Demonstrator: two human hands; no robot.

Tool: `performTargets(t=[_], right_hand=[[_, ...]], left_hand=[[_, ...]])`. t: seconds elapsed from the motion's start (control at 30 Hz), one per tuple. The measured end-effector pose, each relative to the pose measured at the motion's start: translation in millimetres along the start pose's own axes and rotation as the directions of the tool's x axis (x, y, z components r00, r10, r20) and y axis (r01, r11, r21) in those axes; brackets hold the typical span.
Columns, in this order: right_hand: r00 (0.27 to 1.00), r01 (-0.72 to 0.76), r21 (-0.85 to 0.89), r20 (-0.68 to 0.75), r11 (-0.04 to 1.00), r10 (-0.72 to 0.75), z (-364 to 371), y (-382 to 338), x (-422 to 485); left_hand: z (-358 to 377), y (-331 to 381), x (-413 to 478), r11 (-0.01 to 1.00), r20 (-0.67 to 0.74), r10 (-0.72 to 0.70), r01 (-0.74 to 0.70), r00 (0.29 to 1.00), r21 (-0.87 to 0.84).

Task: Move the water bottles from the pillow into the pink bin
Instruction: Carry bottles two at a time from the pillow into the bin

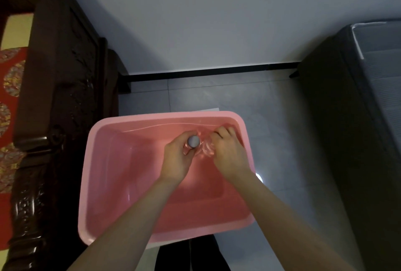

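In the pink bin (104, 184), hands (176, 160) (230, 153) grip two half-hidden bottles (193, 142) (207, 148).

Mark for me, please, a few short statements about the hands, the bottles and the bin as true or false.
1. Both the left hand and the right hand reach inside the pink bin. True.
2. The left hand holds a clear capped bottle with its pale cap facing up. True.
3. The right hand is empty and lies flat. False: its fingers curl round a second bottle, which is right beside the first.
4. The pink bin stands on a tabletop. False: it sits on the tiled floor.
5. The dark wooden furniture is on the bin's right. False: it is on its left.
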State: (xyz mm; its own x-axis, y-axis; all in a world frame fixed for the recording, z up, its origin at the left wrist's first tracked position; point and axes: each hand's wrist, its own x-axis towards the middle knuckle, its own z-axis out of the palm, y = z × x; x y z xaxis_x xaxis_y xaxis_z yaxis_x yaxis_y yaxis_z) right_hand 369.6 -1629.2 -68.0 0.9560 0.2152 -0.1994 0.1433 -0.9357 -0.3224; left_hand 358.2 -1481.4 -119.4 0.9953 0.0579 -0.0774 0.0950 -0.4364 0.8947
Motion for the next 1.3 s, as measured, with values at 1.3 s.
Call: performTargets(t=[1.3], right_hand=[[0.488,0.811,0.0,-0.552,0.586,-0.676,-182.2,-545.3,-217.6]], left_hand=[[-610.1,154.9,-488.4,0.857,-0.852,0.323,0.256,0.413,0.448]])
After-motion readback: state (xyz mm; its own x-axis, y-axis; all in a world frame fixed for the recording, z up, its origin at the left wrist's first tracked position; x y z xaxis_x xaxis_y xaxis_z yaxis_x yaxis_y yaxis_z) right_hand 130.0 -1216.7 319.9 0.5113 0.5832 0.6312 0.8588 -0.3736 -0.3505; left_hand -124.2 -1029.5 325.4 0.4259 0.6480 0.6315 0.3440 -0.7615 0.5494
